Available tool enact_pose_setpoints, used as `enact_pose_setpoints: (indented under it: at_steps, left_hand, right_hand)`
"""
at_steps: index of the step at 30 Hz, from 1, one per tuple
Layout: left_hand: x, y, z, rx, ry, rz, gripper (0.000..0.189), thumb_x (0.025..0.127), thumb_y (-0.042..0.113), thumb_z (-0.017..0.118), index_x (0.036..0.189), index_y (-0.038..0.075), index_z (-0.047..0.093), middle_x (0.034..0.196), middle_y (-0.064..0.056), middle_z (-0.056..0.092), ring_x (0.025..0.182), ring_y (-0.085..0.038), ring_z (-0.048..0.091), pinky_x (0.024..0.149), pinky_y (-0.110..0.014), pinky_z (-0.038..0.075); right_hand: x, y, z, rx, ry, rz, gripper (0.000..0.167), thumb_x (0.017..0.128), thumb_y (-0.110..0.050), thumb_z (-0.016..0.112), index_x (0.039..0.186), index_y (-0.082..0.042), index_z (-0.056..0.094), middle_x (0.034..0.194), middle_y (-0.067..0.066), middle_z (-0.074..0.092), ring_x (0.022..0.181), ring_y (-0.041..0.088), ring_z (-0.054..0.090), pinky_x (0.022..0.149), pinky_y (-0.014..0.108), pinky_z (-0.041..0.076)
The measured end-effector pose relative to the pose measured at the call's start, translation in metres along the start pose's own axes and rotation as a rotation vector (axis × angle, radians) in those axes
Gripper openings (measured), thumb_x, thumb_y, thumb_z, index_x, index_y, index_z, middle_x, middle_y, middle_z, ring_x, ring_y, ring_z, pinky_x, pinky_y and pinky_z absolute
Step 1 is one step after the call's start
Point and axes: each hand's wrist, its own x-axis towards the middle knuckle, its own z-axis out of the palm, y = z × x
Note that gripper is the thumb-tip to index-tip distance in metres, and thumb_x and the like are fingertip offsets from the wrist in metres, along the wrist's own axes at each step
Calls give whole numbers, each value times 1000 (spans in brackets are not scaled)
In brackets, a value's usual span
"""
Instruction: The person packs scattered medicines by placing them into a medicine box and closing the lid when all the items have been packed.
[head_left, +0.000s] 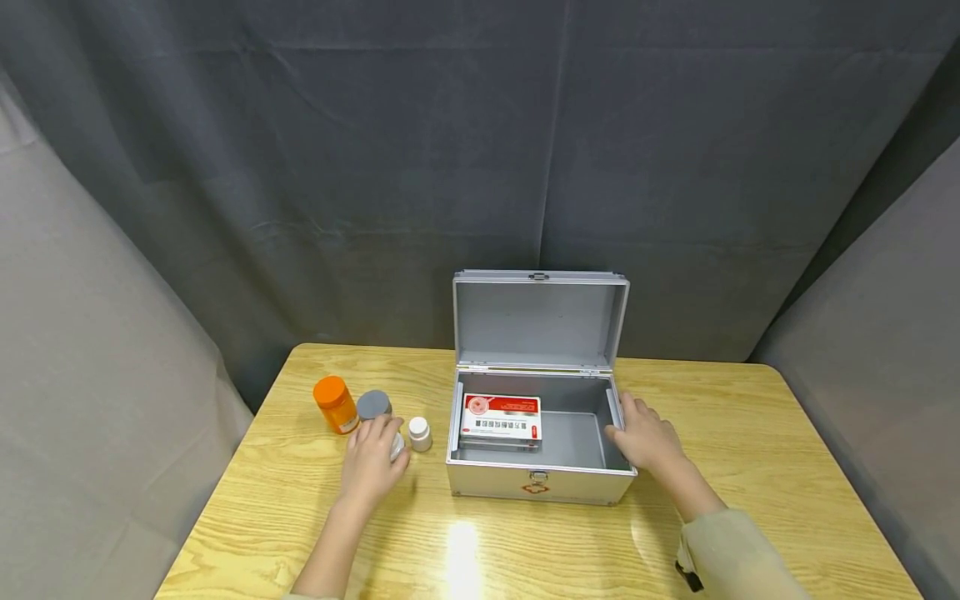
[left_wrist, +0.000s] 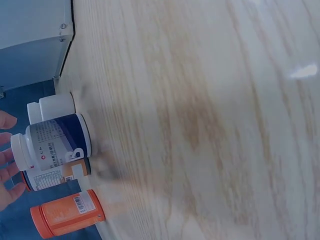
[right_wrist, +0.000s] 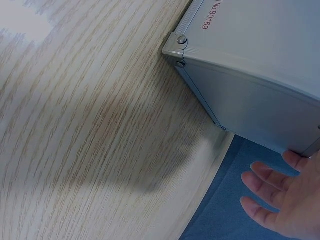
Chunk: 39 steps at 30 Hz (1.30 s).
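Note:
My left hand (head_left: 371, 458) is over a white pill bottle (left_wrist: 57, 142) with a dark blue label, fingers spread about its cap. In the left wrist view the thumb stands apart from the cap, and the bottle is upright on the table. Beside it are a small white bottle (head_left: 420, 434), a grey-capped bottle (head_left: 373, 404) and an orange bottle (head_left: 335, 404). My right hand (head_left: 647, 435) rests at the right rim of an open silver medicine case (head_left: 487, 479), thumb at the rim, fingers loosely extended outside. A red-and-white medicine box (head_left: 502, 418) lies inside the case, at its left.
The case's raised lid (head_left: 540, 321) leans back near the dark curtain (head_left: 375, 167). Light cloth panels (head_left: 90, 375) flank the wooden table (head_left: 570, 550) on both sides.

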Motion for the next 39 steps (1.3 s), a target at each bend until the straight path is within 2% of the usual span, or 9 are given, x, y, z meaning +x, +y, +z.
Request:
enact_pose_setpoints:
  at_steps: [4,11,16,20,26,34,39]
  left_hand:
    - [-1,-2,1,12,-19,-30,40,77,19,66,115,8,59,115,-7,54,107,-26,46,94,-48,34]
    - [-1,-4,2,31,-11,-39,38,76,19,67,111,7,61,113,-8,55,104,-27,48,92,-47,35]
    - [-1,-3,2,44,-26,-52,37,75,18,69,110,8,62,113,-8,55,103,-27,48,85,-46,39]
    - [-2,-3,2,41,-35,-65,38,75,18,69,110,8,62,112,-9,55,103,-27,49,80,-44,41]
    - [-3,-3,1,15,-36,-80,37,75,17,69,110,7,62,108,-10,56,101,-27,49,80,-44,42]
    - [-3,-5,3,17,-15,-71,37,74,19,68,109,7,63,103,-8,56,92,-25,50,71,-41,42]
    - [-4,-6,3,16,6,-51,38,74,19,69,108,6,64,101,-9,56,90,-26,51,71,-42,43]
  right_hand:
    - [0,-1,-1,1,-2,-3,67,87,-33,48,137,6,25,132,33,37,116,52,37,85,66,32]
    - [-1,-2,-1,-5,11,-9,64,85,-32,49,133,5,28,127,32,42,111,51,42,80,64,35]
    - [-1,-1,0,0,17,-12,63,85,-32,49,133,4,28,126,32,43,111,49,43,80,64,36]
    - [-1,-1,-1,3,24,-15,64,85,-31,49,134,4,28,125,32,43,111,49,44,79,64,36]
    - [-1,-1,-1,1,19,-16,64,86,-32,48,134,4,28,126,32,43,111,50,43,80,64,36]
    - [0,-1,-1,10,13,-15,63,86,-32,48,134,4,28,125,31,43,110,49,43,79,64,36]
    - [-1,-1,-1,16,13,-19,63,86,-32,48,133,4,28,124,31,44,110,49,44,79,64,36]
